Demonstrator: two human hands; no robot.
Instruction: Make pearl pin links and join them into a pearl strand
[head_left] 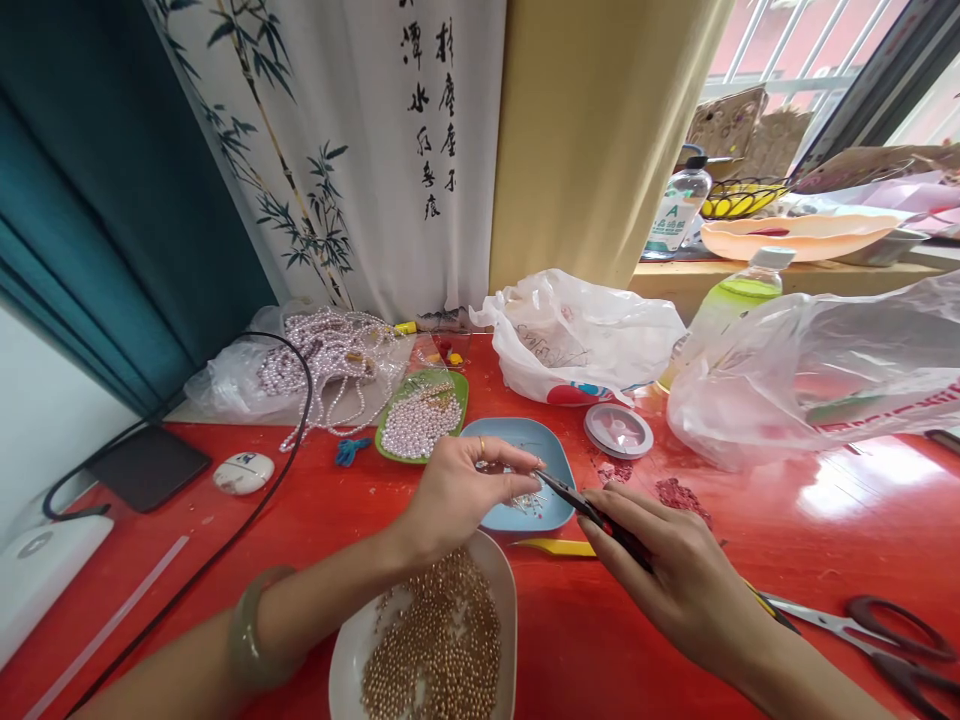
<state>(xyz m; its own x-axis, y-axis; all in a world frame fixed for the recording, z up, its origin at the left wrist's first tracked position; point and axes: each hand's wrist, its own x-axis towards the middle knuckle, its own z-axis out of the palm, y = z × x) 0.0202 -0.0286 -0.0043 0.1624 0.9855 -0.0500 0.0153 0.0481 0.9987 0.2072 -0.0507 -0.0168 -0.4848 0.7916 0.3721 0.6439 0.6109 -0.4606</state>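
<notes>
My left hand point(461, 492) hovers over a light blue dish point(525, 440), fingers pinched on a tiny piece I cannot make out. My right hand point(675, 570) grips small dark pliers point(581, 505) with red handles; their tips meet the left fingertips above the dish. The dish holds small metal pins. A white bowl point(352, 640) of gold beads sits just below my left wrist. A green tray point(457, 395) of white pearls lies behind the dish.
Pearl strands in a plastic bag point(225, 375) lie at back left, plastic bags point(585, 335) at back and right. Scissors point(870, 630) rest at right, a yellow tool point(551, 546) under my hands, a round lid point(619, 430), a black cable point(247, 510), a phone point(146, 465).
</notes>
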